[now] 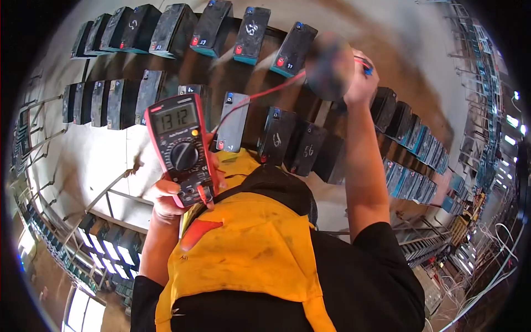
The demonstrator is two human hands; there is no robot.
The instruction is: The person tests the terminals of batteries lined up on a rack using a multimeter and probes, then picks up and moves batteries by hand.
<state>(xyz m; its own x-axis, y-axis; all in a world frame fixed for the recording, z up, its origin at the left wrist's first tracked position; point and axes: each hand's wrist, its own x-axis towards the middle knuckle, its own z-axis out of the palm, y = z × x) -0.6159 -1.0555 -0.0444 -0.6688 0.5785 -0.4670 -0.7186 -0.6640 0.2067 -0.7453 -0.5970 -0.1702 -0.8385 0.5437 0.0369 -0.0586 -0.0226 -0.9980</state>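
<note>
My left hand [171, 196] is wrapped round the lower part of a red and black multimeter [182, 149], whose display reads 1312, any decimal point being too small to make out. A red lead [271, 89] runs from the meter area up to my right hand [362, 80], which is closed round test probes [366, 65] with a blue part showing. A round blurred patch hides what lies just left of that hand. Beyond the meter stands a grey battery [233, 122] with a blue and a red terminal. Black batteries [276, 135] marked with chalk numbers stand to its right.
Another row of batteries [251, 34] runs along the far side. More batteries [412, 180] line the right. A metal rack [110, 191] with further batteries is at the lower left. White cables [506, 249] hang at the right edge.
</note>
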